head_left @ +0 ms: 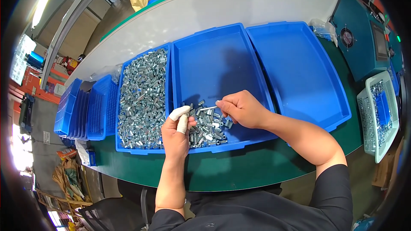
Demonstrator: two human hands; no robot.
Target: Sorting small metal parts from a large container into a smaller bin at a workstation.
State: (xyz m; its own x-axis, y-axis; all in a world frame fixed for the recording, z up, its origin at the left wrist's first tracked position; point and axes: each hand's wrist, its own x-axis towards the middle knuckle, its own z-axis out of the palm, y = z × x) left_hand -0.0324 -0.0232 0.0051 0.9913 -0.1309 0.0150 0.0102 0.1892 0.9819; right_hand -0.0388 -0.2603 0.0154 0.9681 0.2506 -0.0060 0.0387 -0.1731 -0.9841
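My left hand (pixel 177 130) is over the front left of the middle blue tray (pixel 205 64), white covers on its thumb and forefinger. Those fingers are closed together; what they pinch, if anything, is too small to tell. In a closed grip, my right hand (pixel 242 109) holds a thin metal rod (pixel 208 108), its tip pointing left toward my left fingertips. Below and between the hands lies a heap of small silvery metal sleeves (pixel 209 130) in that tray. Many more such metal pieces (pixel 143 94) fill the narrower tray to the left.
To the right is another blue tray (pixel 299 68) on the green table (pixel 222 173). Blue perforated baskets (pixel 100 107) stand at the left. A pale basket of metal parts (pixel 368 115) sits at far right, near a teal machine (pixel 359 38). A white partition (pixel 222 4) runs behind.
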